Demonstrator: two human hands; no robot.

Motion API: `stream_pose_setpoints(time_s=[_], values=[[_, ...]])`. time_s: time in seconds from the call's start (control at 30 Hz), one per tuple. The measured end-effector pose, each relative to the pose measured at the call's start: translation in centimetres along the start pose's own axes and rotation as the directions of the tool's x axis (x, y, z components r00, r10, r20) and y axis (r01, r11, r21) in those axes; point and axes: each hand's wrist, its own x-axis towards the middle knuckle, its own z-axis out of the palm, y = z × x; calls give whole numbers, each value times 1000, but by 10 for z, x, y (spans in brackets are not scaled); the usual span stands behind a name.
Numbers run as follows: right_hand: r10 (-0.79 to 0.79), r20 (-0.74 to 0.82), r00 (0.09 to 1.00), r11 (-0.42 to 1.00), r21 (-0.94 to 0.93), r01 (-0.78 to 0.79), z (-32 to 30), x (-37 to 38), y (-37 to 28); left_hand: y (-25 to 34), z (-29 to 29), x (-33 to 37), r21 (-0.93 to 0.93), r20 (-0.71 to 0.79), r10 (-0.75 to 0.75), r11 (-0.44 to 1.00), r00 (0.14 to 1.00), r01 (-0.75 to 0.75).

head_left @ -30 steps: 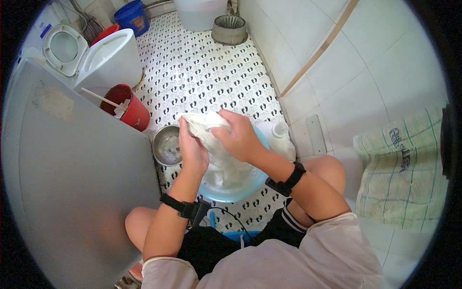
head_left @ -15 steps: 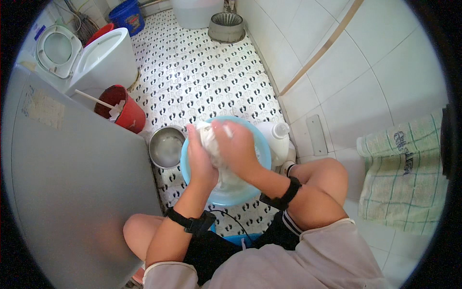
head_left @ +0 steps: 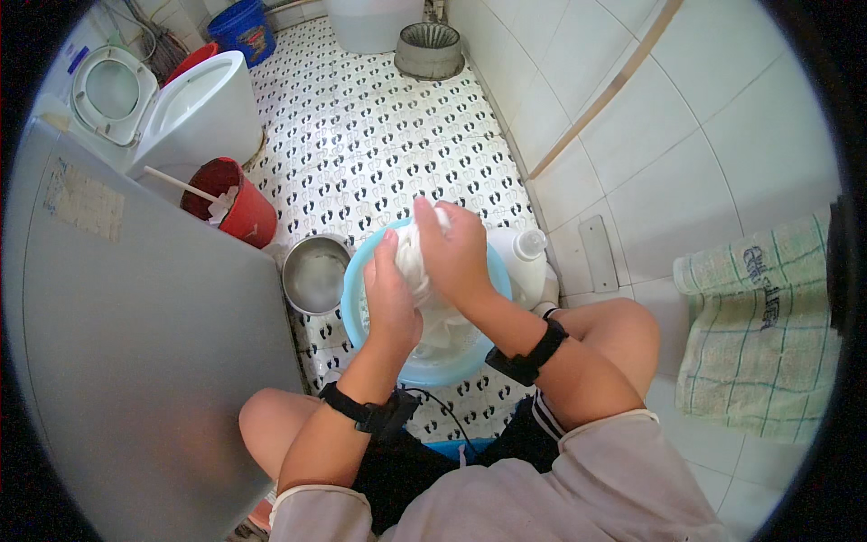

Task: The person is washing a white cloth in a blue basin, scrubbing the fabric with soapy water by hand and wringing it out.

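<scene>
A bunched white cloth is squeezed between my two hands, over a light blue basin on the floor. My left hand wraps it from the left side, thumb pointing up. Around its upper right part my right hand is closed, with a bit of white showing by the fingers. More of the cloth trails down into the basin, where whitish water shows. What kind of cloth article it is, I cannot make out.
Left of the basin sits a metal bowl; right of it stands a white jug. A red bin is beside a grey panel on the left. A checked towel hangs at right, and a wooden pole leans on the wall.
Both hands have shifted slightly, the right one rising and turning around the cloth. The cloth is still held above the basin.
</scene>
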Motion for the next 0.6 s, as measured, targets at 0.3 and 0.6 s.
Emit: stream_pose_setpoints(time_s=[0.3, 0.6], values=[[-67, -140, 988, 996, 55, 75, -5, 2, -5, 5, 3, -6, 140, 49, 37, 989, 998, -44], [47, 84, 995, 994, 95, -55, -7, -2, -4, 4, -11, 1, 71, 55, -29, 997, 998, 25]])
